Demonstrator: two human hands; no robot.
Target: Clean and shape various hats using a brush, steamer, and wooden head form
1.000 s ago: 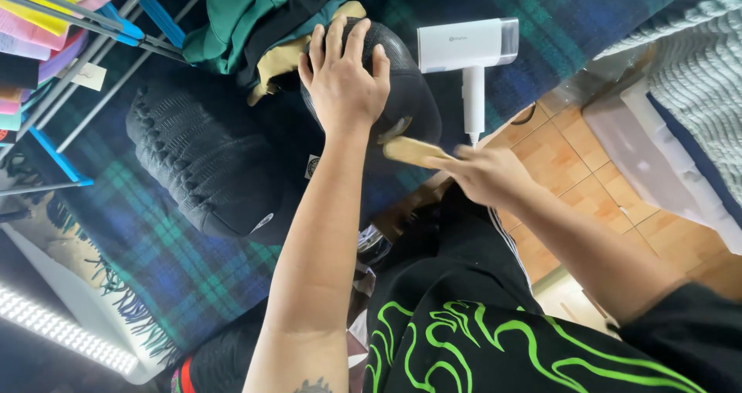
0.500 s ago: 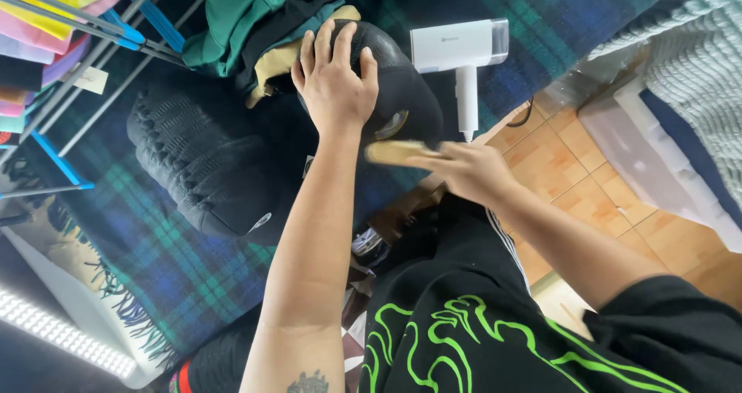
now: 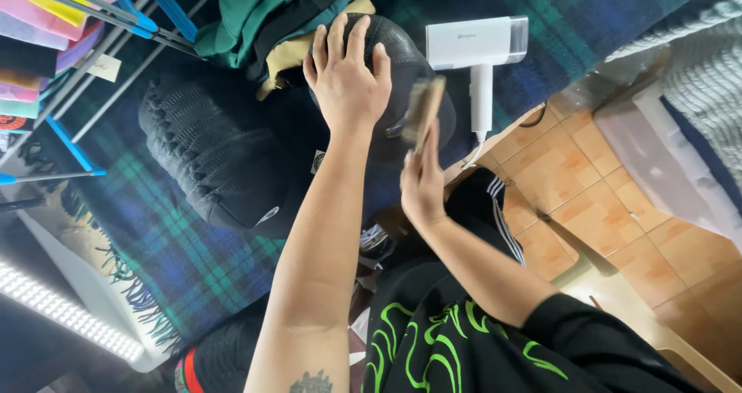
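Blanket: a blue and green plaid cloth with a fringed edge is spread under everything else on the work surface.
Floor: orange-brown tiles are seen to the right of the blanket.
Knit garment: a dark, ribbed piece is laid on the blanket, left of the forearm.
Folded clothes: green, black and tan pieces are stacked at the top, touching the cap.
Black cap: it is set crown-up on the blanket, between the folded clothes and the handheld appliance, and is pinned under the left hand.
White handheld appliance: it is laid just beside the cap, handle pointing toward the floor.
Left hand: it is pressed flat on the cap's crown, fingers spread apart.
Right hand: it is closed around the lower end of the brush.
Wooden brush: it is held nearly upright against the cap's right side; its outline is blurred.
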